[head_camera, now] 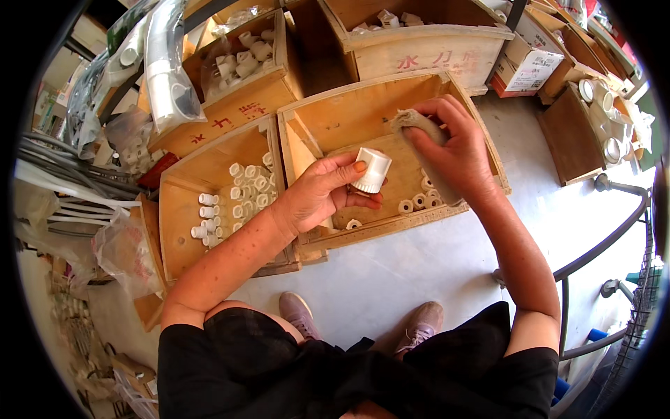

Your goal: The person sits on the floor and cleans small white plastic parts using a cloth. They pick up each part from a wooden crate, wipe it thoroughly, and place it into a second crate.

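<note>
A white plastic pipe fitting [373, 170] with a ribbed rim is held between the thumb and fingers of my left hand [335, 183]. To its right, my right hand [455, 141] grips a grey-beige cloth [426, 139], bunched at the top and hanging down past the palm. Cloth and fitting are apart. Both hands are above a wooden box [361, 149]. Along the near side of that box lie several small white ring-like fittings [419, 200], partly behind the cloth, and a single one [354, 224] sits further left.
On the left, another wooden box [180, 194] holds rows of white threaded fittings [254, 183]. Behind stand wooden boxes of larger fittings [246, 57]. Bagged white pipe [162, 78] hangs at upper left. A cardboard box [528, 63] and a curved metal tube frame [602, 241] are on the right.
</note>
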A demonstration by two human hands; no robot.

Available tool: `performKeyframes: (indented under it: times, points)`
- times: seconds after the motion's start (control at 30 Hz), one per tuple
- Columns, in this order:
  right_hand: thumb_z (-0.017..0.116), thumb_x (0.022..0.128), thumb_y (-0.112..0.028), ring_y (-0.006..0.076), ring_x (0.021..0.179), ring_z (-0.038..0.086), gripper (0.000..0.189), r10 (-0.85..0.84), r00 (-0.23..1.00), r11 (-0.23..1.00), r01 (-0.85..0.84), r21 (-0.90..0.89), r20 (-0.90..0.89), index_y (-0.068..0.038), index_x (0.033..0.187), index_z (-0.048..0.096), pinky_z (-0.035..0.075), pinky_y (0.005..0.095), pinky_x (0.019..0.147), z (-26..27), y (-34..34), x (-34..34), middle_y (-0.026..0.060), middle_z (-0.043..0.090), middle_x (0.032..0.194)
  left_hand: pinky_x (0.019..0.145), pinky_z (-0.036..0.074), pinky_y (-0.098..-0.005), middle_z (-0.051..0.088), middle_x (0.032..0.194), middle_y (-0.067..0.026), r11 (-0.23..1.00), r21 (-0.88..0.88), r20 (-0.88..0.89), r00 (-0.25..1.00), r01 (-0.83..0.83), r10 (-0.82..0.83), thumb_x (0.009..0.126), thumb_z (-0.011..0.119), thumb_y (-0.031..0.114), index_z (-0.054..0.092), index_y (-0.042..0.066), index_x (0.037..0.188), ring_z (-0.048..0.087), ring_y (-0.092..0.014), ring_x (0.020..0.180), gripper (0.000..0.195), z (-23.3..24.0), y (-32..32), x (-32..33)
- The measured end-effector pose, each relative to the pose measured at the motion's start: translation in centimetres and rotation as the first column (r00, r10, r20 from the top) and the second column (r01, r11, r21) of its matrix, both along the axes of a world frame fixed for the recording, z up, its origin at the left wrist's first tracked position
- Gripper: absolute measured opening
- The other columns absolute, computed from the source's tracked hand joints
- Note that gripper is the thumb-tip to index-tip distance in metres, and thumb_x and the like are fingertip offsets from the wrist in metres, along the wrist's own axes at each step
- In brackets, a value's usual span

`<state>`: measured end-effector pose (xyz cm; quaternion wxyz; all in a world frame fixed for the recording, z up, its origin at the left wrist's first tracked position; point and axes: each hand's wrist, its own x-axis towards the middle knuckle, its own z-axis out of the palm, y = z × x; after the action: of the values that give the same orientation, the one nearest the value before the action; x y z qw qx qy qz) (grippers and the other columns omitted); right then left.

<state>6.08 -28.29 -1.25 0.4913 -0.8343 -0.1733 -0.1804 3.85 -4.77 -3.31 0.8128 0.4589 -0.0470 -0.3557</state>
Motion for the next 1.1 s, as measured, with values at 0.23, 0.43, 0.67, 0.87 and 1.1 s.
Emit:
performKeyframes:
  times: [0.23, 0.43, 0.67, 0.87, 1.1]
  points:
    - [0.073, 0.076, -0.010, 0.0288, 0.082, 0.064, 0.026, 0.259, 0.954, 0.947, -0.221, -0.234, 0.149, -0.009, 0.099, 0.063, 0.054, 0.0362, 0.068, 1.2, 2.0, -2.4, 0.0071, 0.059, 0.093, 0.089, 0.056, -0.0396, 0.063, 0.117, -0.0190, 0.996, 0.021, 0.040, 0.995, -0.092, 0.091, 0.100, 0.055, 0.021, 0.048, -0.001, 0.130, 0.067, -0.027, 0.097, 0.038, 0.4, 0.9, -0.4]
    - [0.073, 0.077, -0.013, 0.0298, 0.082, 0.064, 0.025, 0.121, 0.979, 0.959, -0.072, -0.274, 0.166, -0.010, 0.099, 0.063, 0.054, 0.0391, 0.068, 1.3, 2.2, -1.6, 0.0066, 0.059, 0.094, 0.088, 0.056, -0.0401, 0.063, 0.118, -0.0199, 0.999, 0.016, 0.062, 0.997, -0.035, 0.034, 0.098, 0.057, 0.017, 0.050, 0.000, 0.129, 0.067, -0.027, 0.098, 0.036, 0.3, 1.7, -0.6]
    - [0.072, 0.075, -0.008, 0.0290, 0.085, 0.064, 0.027, 0.218, 0.950, 0.969, -0.183, -0.167, 0.223, -0.009, 0.100, 0.063, 0.054, 0.0357, 0.071, 2.1, 1.7, -1.7, 0.0074, 0.062, 0.097, 0.091, 0.055, -0.0420, 0.065, 0.116, -0.0185, 0.989, -0.056, 0.015, 0.991, -0.134, 0.135, 0.098, 0.056, 0.018, 0.053, 0.001, 0.125, 0.067, -0.029, 0.100, 0.032, 0.5, 2.3, -0.6]
    - [0.072, 0.076, -0.012, 0.0293, 0.080, 0.064, 0.024, 0.239, 0.954, 0.931, -0.171, -0.324, 0.184, -0.010, 0.098, 0.061, 0.053, 0.0386, 0.066, 1.7, 3.2, -2.5, 0.0073, 0.058, 0.093, 0.092, 0.055, -0.0424, 0.066, 0.113, -0.0148, 0.995, 0.025, 0.083, 0.992, -0.098, 0.096, 0.097, 0.059, 0.017, 0.053, 0.000, 0.126, 0.067, -0.029, 0.101, 0.033, 0.4, 2.4, -0.9]
    - [0.073, 0.076, -0.010, 0.0303, 0.085, 0.064, 0.025, 0.096, 0.984, 0.986, -0.073, -0.150, 0.152, -0.009, 0.100, 0.063, 0.053, 0.0361, 0.071, 3.0, 1.1, -1.2, 0.0085, 0.061, 0.095, 0.092, 0.054, -0.0403, 0.064, 0.118, -0.0150, 0.998, -0.034, 0.062, 0.997, -0.049, 0.051, 0.099, 0.056, 0.017, 0.051, -0.001, 0.128, 0.064, -0.027, 0.107, 0.035, 1.4, 2.4, -1.0]
